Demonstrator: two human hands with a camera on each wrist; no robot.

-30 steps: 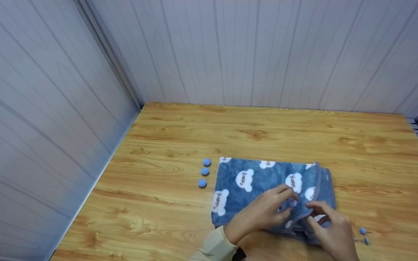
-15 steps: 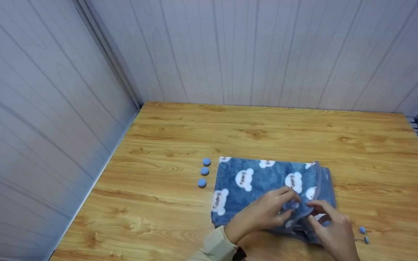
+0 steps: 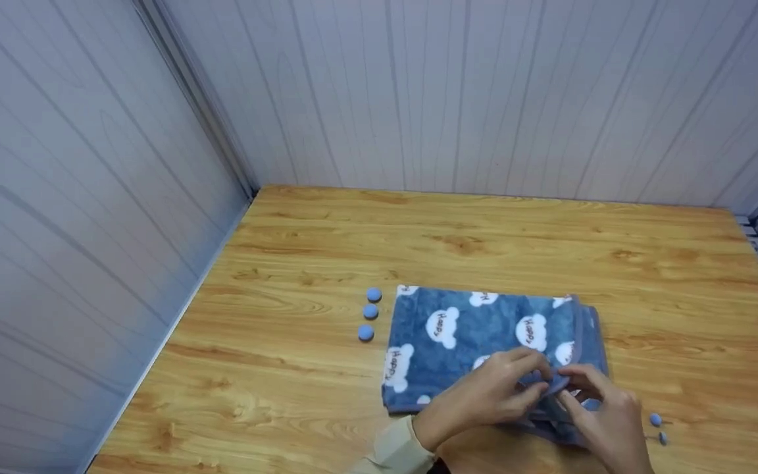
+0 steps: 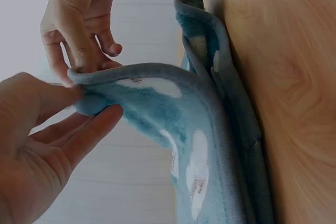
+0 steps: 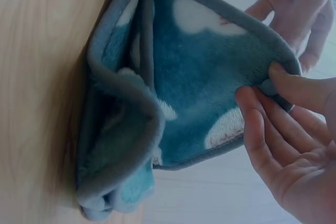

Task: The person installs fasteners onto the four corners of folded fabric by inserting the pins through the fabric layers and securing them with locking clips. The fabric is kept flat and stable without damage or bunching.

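Our left hand [image 3: 494, 392] pinches round blue cap [image 4: 90, 104], now closer to right hand [image 3: 606, 415], which pinches small blue piece [image 5: 268, 87] under raised corner of folded, grey-edged blue fleece blanket [image 3: 478, 329] on wood-grain counter [image 3: 313, 250]; pieces seem aligned. Three round blue caps [image 3: 370, 311] lie left, two blue-headed pins [image 3: 655, 419] right.

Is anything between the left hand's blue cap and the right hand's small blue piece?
Yes: the fleece blanket's corner is between them. The left hand pinches the blue cap on one face; the right hand holds the small blue piece on the other.
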